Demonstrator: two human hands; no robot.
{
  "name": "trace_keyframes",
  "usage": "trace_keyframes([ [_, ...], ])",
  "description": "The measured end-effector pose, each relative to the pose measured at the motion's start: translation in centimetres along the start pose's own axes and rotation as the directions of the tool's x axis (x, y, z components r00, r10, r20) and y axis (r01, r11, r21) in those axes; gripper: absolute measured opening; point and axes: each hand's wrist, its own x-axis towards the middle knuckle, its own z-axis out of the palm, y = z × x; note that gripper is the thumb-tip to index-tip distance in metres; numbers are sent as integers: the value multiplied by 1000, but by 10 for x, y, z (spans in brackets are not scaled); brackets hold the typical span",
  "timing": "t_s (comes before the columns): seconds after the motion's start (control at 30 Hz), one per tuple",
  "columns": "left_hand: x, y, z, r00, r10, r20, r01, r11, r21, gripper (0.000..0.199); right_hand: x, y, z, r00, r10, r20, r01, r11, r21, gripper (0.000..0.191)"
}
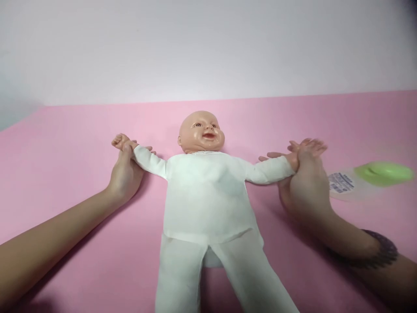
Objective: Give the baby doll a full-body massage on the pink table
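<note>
A pink desk [65, 161] runs back to a pale wall [208, 52]. In the middle, a baby doll [208, 198] in white clothes lies face up, arms spread. The left hand [126, 174] grips its wrist on the left; the right hand [306, 184] grips the one on the right. Far right, just beyond that hand, lies a blurred green-and-clear container [369, 176]; its contents are unclear. It bears a small printed label [341, 182].
</note>
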Motion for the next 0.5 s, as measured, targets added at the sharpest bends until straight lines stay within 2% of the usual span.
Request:
trace_keyframes([
  [0.03, 4, 3, 1, 997, -74, -37, 73, 996, -49, 15, 6, 16, -14, 986, -122, 110, 124, 992, -14, 32],
  [0.07, 6, 6, 2, 991, -123, -47, 120, 990, -73, 18, 12, 32, -28, 950, -233, 210, 244, 969, -28, 35],
  [0.1, 8, 8, 3, 988, -148, -42, 144, 986, -81, 22, 15, 46, -40, 915, -285, 286, 315, 947, -63, 43],
  [0.17, 8, 11, 3, 989, -144, -28, 141, 986, -91, 24, 18, 68, -58, 876, -343, 339, 398, 911, -108, 51],
  [0.23, 7, 11, 5, 988, -149, -38, 144, 984, -106, 23, 16, 76, -63, 869, -361, 339, 423, 897, -126, 53],
  [0.3, 6, 10, 6, 981, -178, -72, 169, 979, -117, 20, 12, 70, -57, 885, -344, 313, 399, 908, -131, 51],
  [0.37, 4, 7, 7, 982, -165, -92, 153, 981, -121, 16, 7, 49, -40, 921, -294, 257, 336, 932, -138, 48],
  [0.43, 0, 2, 5, 994, -58, -90, 52, 996, -69, 10, 0, 19, -18, 956, -245, 163, 268, 954, -136, 42],
  [0.5, -7, -4, 1, 989, 149, -8, -147, 985, 87, 19, -8, -14, 5, 981, -190, 31, 193, 969, -152, 37],
])
